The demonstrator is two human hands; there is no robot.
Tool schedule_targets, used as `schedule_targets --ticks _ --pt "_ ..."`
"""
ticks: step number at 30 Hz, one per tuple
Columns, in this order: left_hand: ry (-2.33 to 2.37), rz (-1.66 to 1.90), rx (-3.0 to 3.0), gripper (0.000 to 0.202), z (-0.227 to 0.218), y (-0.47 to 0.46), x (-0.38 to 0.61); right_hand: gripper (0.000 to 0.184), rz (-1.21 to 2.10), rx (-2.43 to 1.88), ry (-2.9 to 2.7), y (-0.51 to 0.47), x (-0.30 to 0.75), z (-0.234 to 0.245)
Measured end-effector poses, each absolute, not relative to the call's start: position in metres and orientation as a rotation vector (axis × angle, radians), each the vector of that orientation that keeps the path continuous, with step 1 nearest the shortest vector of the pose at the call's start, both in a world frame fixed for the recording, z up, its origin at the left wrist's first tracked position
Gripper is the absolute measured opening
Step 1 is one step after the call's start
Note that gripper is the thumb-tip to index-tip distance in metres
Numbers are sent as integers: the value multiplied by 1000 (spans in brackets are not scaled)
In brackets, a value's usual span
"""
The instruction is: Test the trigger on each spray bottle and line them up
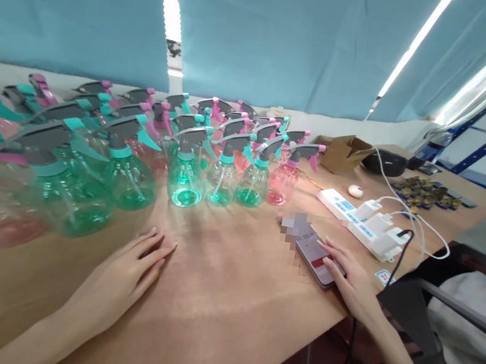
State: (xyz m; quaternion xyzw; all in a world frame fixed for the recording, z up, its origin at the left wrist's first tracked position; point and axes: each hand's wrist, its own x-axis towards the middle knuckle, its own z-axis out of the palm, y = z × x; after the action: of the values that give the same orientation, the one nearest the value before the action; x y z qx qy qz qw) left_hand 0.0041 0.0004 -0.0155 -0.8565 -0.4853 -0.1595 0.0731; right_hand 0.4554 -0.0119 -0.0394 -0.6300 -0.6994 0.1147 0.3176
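Left hand [129, 278] lies loose and empty on the table [213, 301], fingers slightly bent and near one another, just in front of the spray bottles [185, 191]. With my right hand [350, 281] I reach over the phone [308, 247], fingers a little spread at its screen and not wrapped around it; I cannot tell whether every tip touches. The phone lies face up, to the right of the bottles and near the power strip [336, 205]. For a clean touch, I judge that one light fingertip is best, the others lifted off the glass, without pushing the phone sideways.
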Motion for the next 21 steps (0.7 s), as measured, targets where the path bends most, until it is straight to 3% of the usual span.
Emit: schedule_targets --ticks 21 --pt "-1502 -465 -2602 58 -15 0 4 47 316 -1609 -1800 -12 454 -38"
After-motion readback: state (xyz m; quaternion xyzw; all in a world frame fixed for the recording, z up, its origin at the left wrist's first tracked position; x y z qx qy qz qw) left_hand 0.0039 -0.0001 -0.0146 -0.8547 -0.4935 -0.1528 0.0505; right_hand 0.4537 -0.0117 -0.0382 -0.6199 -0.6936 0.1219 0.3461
